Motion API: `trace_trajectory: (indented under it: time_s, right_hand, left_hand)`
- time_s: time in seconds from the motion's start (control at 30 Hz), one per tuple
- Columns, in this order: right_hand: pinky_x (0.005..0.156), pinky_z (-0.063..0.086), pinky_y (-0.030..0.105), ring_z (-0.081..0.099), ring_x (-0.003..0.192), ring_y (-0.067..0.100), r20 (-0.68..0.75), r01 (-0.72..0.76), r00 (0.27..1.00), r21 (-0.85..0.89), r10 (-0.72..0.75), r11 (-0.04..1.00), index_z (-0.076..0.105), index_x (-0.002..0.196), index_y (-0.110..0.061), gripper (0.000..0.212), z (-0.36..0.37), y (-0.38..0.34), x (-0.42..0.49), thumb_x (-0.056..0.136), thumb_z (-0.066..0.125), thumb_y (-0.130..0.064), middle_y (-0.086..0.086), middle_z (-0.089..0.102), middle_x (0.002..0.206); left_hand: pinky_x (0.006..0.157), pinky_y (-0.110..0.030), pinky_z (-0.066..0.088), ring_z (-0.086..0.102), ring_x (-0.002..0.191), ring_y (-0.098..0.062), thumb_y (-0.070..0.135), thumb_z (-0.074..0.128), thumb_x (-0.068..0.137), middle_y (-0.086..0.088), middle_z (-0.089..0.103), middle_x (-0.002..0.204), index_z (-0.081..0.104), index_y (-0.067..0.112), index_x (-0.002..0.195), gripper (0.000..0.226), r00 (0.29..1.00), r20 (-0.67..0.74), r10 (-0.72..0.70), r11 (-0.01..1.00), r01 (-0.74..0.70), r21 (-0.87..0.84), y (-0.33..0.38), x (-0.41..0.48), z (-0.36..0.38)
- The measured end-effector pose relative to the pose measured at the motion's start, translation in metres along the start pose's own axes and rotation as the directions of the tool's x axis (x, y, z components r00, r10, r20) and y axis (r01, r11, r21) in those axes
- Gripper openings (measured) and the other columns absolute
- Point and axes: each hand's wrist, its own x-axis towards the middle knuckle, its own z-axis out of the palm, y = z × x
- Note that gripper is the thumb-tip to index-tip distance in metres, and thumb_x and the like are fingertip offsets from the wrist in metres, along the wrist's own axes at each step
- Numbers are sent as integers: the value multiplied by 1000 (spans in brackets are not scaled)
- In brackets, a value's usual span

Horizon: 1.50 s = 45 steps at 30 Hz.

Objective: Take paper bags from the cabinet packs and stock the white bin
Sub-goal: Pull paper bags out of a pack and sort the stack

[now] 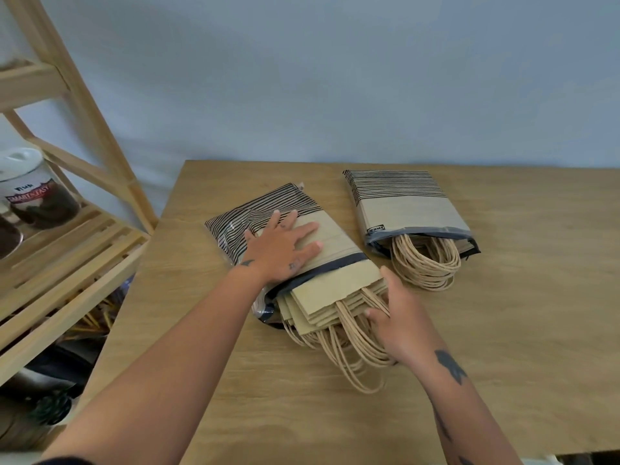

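Note:
Two plastic packs of brown paper bags with black stripes lie on the wooden table [503,330]. The near pack [255,209] is open at its front end, and several flat bags [332,290] stick out of it with their twisted paper handles [355,350] spread toward me. My left hand [281,248] lies flat on top of this pack, fingers apart, pressing it down. My right hand [399,317] grips the right edge of the protruding bags and their handles. The second pack [406,203] lies to the right, handles hanging out. No white bin is in view.
A wooden shelf unit [67,250] stands at the left, close to the table's left edge, with a lidded jar [30,189] on one shelf and dark items below. A pale wall runs behind the table.

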Motion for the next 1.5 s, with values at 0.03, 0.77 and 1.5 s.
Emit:
trace_trajectory:
  time_s: [0.03,0.77,1.5]
  right_hand:
    - [103,36,36,41,129,22,3,2,1000,6,-2,1000,17,147,-25,71,-1,2,-4,90,57,-12,5,46,139]
    - [62,54,31,65,79,15,214,-257,961,440,177,861,57,94,-14,27,-10,-1,26,79,71,-31,0,68,89]
    - [71,54,32,71,82,19,402,-324,914,638,57,699,66,96,-11,52,5,27,20,48,80,-27,4,77,84]
  left_hand:
    - [109,-67,5,-7,147,-20,64,25,90,10,1,159,17,48,143,56,1000,2,1,1000,-1,-13,-1,1,0]
    - [111,-66,4,1,147,-18,64,33,88,11,9,158,23,48,142,58,997,-69,39,996,-45,-83,-4,-1,8]
    - [113,-56,-8,-4,147,-17,57,34,91,7,9,159,27,40,143,55,971,-237,-31,981,-16,-196,-7,-23,1]
